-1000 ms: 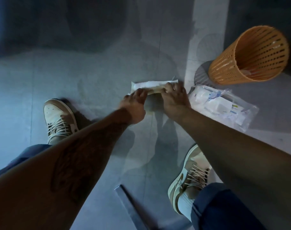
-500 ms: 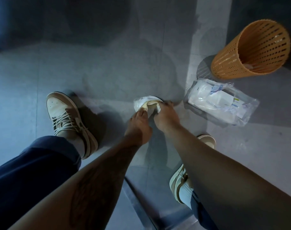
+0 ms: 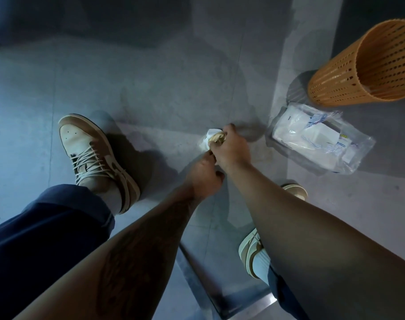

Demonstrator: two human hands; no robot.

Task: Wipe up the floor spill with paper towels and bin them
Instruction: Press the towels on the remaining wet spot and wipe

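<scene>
Paper towel, white and stained yellowish, crumpled into a wad (image 3: 211,139), sits bunched in our right hand (image 3: 231,150), whose fingers curl tightly around it just above the grey tiled floor (image 3: 150,88). Our left hand (image 3: 203,175) touches the right at the wrist, fingers loosely curled; we cannot tell whether it grips any paper. Just beyond the right hand lies a clear plastic pack of white paper towels (image 3: 317,142), and behind it stands an orange perforated plastic bin (image 3: 349,72). Our tan lace-up sneaker (image 3: 92,155) rests to the left.
</scene>
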